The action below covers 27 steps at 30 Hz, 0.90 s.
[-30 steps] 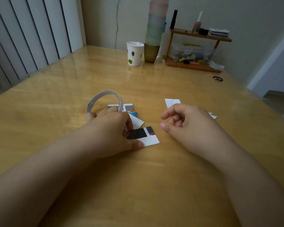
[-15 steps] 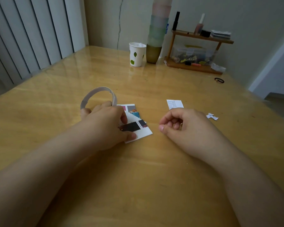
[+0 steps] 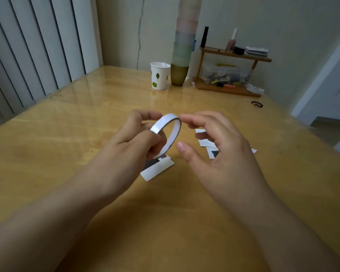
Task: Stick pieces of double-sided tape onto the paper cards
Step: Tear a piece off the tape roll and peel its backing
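Note:
My left hand (image 3: 132, 142) holds a thin white roll of double-sided tape (image 3: 168, 130) upright above the table, fingers curled round its left side. Just right of the roll hovers my right hand (image 3: 214, 146), fingers loosely bent, its fingertips close to the roll's top edge without clearly gripping it. A white paper card with a dark patch (image 3: 158, 167) lies on the wooden table (image 3: 86, 124) under my left hand. More cards (image 3: 206, 143) lie partly hidden behind my right hand.
At the back stand a white paper cup with green leaves (image 3: 160, 75), a tall stack of coloured cups (image 3: 183, 55) and a small wooden shelf (image 3: 230, 75) with small items. A dark hair tie (image 3: 257, 104) and a paper scrap (image 3: 254, 150) lie on the right.
My left hand has let go of the card and lifted the tape roll off the table. My right hand has opened and risen towards the roll.

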{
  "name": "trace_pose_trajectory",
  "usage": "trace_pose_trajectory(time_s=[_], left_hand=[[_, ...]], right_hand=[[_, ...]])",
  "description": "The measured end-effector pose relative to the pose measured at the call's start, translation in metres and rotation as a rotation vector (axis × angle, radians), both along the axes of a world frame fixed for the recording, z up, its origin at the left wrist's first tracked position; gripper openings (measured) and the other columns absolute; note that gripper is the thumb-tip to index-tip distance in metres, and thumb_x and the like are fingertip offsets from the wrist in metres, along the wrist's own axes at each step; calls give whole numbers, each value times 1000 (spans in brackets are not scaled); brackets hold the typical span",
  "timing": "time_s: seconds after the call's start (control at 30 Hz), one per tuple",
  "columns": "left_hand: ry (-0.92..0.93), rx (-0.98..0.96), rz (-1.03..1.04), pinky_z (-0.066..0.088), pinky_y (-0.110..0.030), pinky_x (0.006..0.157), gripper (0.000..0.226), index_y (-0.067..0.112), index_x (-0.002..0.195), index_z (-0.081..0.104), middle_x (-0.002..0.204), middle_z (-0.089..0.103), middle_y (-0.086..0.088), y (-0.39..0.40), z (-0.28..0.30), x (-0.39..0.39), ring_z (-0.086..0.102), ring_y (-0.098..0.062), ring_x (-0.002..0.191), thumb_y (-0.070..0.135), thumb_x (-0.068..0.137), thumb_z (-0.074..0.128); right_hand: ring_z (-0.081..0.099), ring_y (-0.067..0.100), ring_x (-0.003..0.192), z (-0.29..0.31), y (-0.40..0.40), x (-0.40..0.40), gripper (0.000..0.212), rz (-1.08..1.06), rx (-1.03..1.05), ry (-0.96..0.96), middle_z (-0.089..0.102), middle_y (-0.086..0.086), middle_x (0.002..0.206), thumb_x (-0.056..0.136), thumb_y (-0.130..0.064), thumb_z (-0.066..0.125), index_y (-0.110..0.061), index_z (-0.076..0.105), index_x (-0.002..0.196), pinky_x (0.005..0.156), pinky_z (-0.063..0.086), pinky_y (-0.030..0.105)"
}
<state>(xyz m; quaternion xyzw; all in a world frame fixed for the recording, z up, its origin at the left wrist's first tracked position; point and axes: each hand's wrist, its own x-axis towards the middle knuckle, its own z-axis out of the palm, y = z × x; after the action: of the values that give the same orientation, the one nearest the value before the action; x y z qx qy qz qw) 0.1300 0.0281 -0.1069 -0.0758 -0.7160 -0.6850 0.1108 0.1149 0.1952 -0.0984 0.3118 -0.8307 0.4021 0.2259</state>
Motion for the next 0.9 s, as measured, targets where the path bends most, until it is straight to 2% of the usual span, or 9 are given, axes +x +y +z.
trace_pose_trajectory(time_s=[0.07, 0.13, 0.27, 0.37, 0.5, 0.7, 0.8, 0.83, 0.9], left_hand=[[-24, 6, -27, 32, -32, 58, 21, 41, 73, 63, 60, 55, 2, 2, -2, 0, 47, -12, 55, 34, 55, 54], [-32, -43, -83, 33, -34, 62, 19, 34, 79, 62, 62, 57, 3, 4, -1, 4, 46, -13, 60, 32, 61, 56], [10, -71, -180, 41, -15, 59, 13, 7, 97, 53, 63, 61, 2, 11, 1, 10, 50, -7, 60, 14, 86, 55], [4, -63, -214, 43, -10, 60, 11, 2, 101, 54, 75, 68, -9, 14, 5, 14, 59, -11, 70, 0, 91, 50], [13, -46, -240, 47, -19, 75, 17, 9, 105, 57, 98, 72, -8, 15, 8, 16, 61, -31, 95, 3, 92, 48], [17, -147, -189, 43, -48, 87, 9, 14, 97, 56, 97, 71, -13, 15, 6, 17, 57, -41, 99, 22, 93, 54], [43, -205, -139, 50, -28, 71, 10, 14, 93, 59, 91, 74, -2, 15, 7, 17, 66, -20, 90, 21, 88, 54], [61, -237, -119, 48, -15, 63, 11, 15, 90, 61, 86, 74, 4, 16, 8, 17, 67, -9, 82, 24, 86, 54], [82, -342, -65, 42, -5, 61, 15, 18, 82, 64, 76, 72, 11, 17, 8, 19, 65, 1, 73, 29, 87, 54]], right_hand=[[50, -1, 112, -1, -3, 1, 37, 17, 7, 39, 54, -11, 121, 86, -25, 62, -19, 60, 122, 93, 42, 18], [50, 0, 112, -3, -4, 0, 36, 17, 18, 56, 56, -7, 122, 86, -24, 62, -16, 61, 121, 93, 43, 21], [55, 2, 107, -5, -4, -1, 30, -25, -3, 68, 62, -5, 116, 85, -22, 62, -13, 67, 112, 90, 45, 22], [57, 3, 103, -5, -2, -2, 26, -61, -45, 71, 65, -7, 111, 83, -22, 64, -15, 69, 108, 88, 47, 24], [62, 6, 98, -4, -2, -2, 22, -65, -149, 69, 65, -8, 106, 81, -21, 67, -14, 71, 101, 85, 53, 24], [62, 2, 98, -5, -4, 0, 10, -5, -194, 21, 66, -11, 100, 76, -16, 71, -14, 71, 87, 84, 53, 19], [62, 1, 97, -4, -3, 1, 9, -2, -198, -21, 66, -15, 99, 75, -15, 73, -17, 65, 78, 83, 51, 16], [62, 1, 97, -4, -3, 1, 12, -5, -200, -32, 66, -15, 98, 75, -13, 74, -18, 63, 77, 83, 51, 15], [64, 1, 96, -4, -2, 2, 19, -8, -220, -79, 67, -15, 98, 76, -10, 76, -21, 60, 76, 83, 49, 12]])
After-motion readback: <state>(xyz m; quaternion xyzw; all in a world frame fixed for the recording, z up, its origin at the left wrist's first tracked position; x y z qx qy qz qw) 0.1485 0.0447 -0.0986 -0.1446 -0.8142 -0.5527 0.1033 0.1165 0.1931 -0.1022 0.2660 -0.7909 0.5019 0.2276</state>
